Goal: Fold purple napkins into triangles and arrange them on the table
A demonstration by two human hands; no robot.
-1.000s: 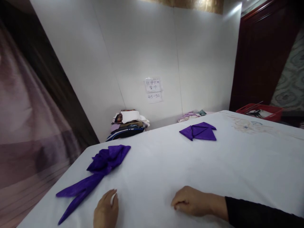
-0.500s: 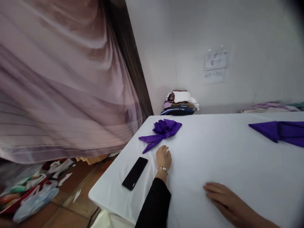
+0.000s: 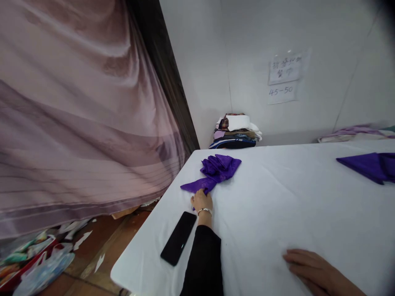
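At the far left corner of the table lies a purple cloth napkin [image 3: 217,167], folded with a ruffled, flower-like middle and two pointed tails. My left hand [image 3: 202,200], with a bracelet at the wrist, has its fingers curled on the nearer tail and covers much of it. A black phone [image 3: 178,238] lies face up just left of that forearm. My right hand [image 3: 308,265] rests on the white tabletop [image 3: 262,222] at the lower right, fingers stretched out and holding nothing. Another folded purple napkin [image 3: 367,165] lies at the right, cut off by the picture edge.
Behind the table a pile of folded clothes [image 3: 236,132] stands against the wall, below a handwritten paper sign [image 3: 284,78]. A large pinkish curtain [image 3: 86,107] hangs at the left. Plastic bags [image 3: 46,269] and paper scraps lie on the tiled floor.
My left hand has moved from beside the napkin onto its nearer tail and closed there. My right hand sits slightly lower and further right in view; the camera has shifted a little.
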